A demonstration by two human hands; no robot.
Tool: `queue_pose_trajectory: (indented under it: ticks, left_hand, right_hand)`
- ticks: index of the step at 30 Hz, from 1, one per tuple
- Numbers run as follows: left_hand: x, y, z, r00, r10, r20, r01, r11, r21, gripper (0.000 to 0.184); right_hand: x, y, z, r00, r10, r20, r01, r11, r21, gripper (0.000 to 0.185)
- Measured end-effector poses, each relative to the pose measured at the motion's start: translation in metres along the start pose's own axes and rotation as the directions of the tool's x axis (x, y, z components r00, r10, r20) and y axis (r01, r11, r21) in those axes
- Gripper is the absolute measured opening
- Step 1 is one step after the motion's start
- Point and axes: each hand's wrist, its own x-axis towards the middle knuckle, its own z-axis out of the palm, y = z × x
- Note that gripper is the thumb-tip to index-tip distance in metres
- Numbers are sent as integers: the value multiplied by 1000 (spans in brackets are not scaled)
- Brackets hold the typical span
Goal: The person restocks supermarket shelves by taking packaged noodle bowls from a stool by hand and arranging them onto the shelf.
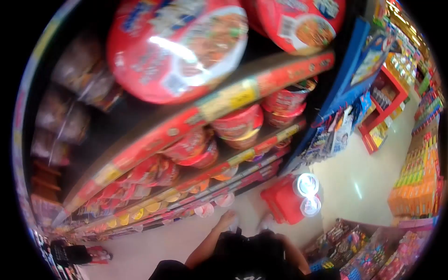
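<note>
Person faces shelving, left hand (227,219) low, grip too blurred to tell, right hand hidden by the torso; pale-lidded cups (204,209) on the bottom shelf lie ahead, nearer the left, red basket (283,201) on floor rightward.

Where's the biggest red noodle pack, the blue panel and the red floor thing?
Biggest red noodle pack (140,60): head view, its red front.
Blue panel (343,77): head view, flat blue part.
Red floor thing (285,200): head view, near its middle.

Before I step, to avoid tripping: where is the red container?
The red container is right of centre in the head view, on the floor by the right foot.
</note>
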Motion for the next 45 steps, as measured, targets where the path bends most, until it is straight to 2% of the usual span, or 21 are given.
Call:
queue_pose_trajectory:
  ticks: [6, 10, 12, 14, 16, 17, 18, 19, 20, 21, 22, 23, 26, 29, 31, 33, 36, 39, 42, 43, 45]
  left_hand:
    - [-24, 21, -40, 879, 355, 317, -337, 935, -114, 43]
    - [-146, 208, -157, 667, 500, 553, -446, 862, -241, 46]
    - [-215, 287, -219, 518, 730, 445, -691, 664, -286, 47]
    - [-274, 344, -280, 513, 799, 312, -839, 545, -15, 47]
    - [-314, 395, -313, 481, 876, 29, -876, 480, 37, 37]
    - [-317, 423, -330, 267, 962, -64, -898, 272, 346, 31]
    - [-319, 446, -343, 265, 954, -140, -826, 299, 477, 29]
    - [-310, 461, -359, 156, 974, -165, -787, 224, 575, 29]
    - [-308, 480, -375, 226, 943, -244, -636, 332, 696, 34]
    - [-296, 490, -390, 181, 959, -219, -464, 279, 841, 43]
    - [-285, 500, -405, 135, 972, -193, -263, 223, 939, 53]
    - [-276, 506, -412, 143, 929, -340, -260, 367, 893, 61]
    - [-250, 514, -426, 175, 906, -384, -210, 416, 885, 70]
    - [-252, 523, -437, 306, 873, -379, -447, 483, 753, 73]
    - [-235, 526, -446, 205, 877, -434, -628, 458, 629, 72]
    - [-240, 522, -443, 175, 821, -544, -752, 468, 464, 67]
    - [-236, 519, -441, 159, 861, -483, -935, 289, 207, 64]
    - [-235, 520, -442, 87, 836, -542, -922, 274, 274, 60]
    - [-255, 515, -433, 181, 855, -486, -887, 355, 295, 60]
    - [-256, 518, -436, 127, 885, -448, -860, 323, 395, 62]
    - [-270, 518, -432, 297, 886, -357, -867, 406, 287, 61]
  right_hand:
    - [29, -67, -36, 980, -170, -101, 154, 976, -156, 45]
    - [-30, -141, -101, 718, -559, -415, 511, 828, -232, 40]
    - [-93, -216, -150, 781, -417, -465, 333, 908, -255, 37]
    - [-198, -304, -200, 519, -669, -532, 649, 714, -264, 35]
    - [-329, -401, -242, 270, -710, -650, 830, 514, -216, 33]
    - [-364, -427, -258, 187, -714, -675, 862, 448, -236, 32]
    - [-399, -453, -274, 102, -713, -694, 886, 382, -262, 32]
    - [-427, -480, -289, -156, -688, -709, 888, 217, -405, 33]
    - [-446, -504, -305, -320, -639, -699, 859, 115, -499, 30]
    - [-470, -533, -315, -379, -574, -726, 891, -12, -455, 26]
    - [-488, -561, -324, -402, -543, -737, 903, -100, -419, 25]
    - [-499, -587, -333, -422, -512, -748, 905, -188, -382, 25]
    - [-505, -649, -366, -504, -522, -688, 862, -260, -435, 41]
    - [-496, -685, -397, -555, -501, -664, 809, -137, -572, 57]
    - [-486, -700, -419, -588, -512, -626, 740, -28, -672, 67]
    - [-481, -710, -430, -566, -545, -618, 780, -110, -616, 73]
    - [-479, -714, -434, -552, -577, -601, 804, -179, -567, 79]
    - [-484, -714, -431, -530, -574, -625, 813, -133, -567, 77]
    - [-493, -702, -414, -533, -539, -652, 816, -124, -565, 78]
    - [-498, -696, -405, -537, -511, -671, 820, -128, -558, 79]
    - [-504, -685, -392, -501, -435, -748, 852, -93, -516, 88]
